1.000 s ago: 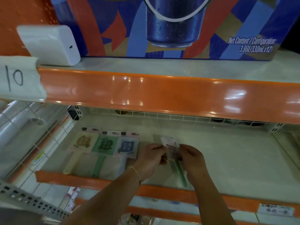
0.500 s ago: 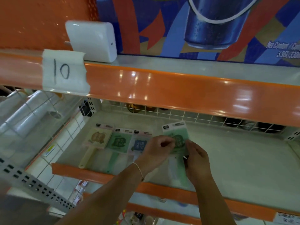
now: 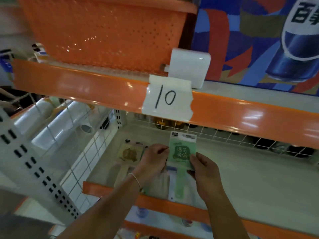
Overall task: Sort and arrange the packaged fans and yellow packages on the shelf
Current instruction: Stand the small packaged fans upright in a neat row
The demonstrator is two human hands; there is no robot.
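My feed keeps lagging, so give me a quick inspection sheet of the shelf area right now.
Surface: pale lower shelf with orange front lip.
Job's things: green packaged fan held up over the shelf; beige packaged fan lying flat at left; others hidden behind the hands.
Clutter: nothing seen.
Hands: left hand and right hand pinch the green fan's side edges.
Cables: nothing seen.
Surroundings: taped label "10", orange perforated basket, white box, wire divider.

Head view, close, angled down into shelf [image 3: 259,178]
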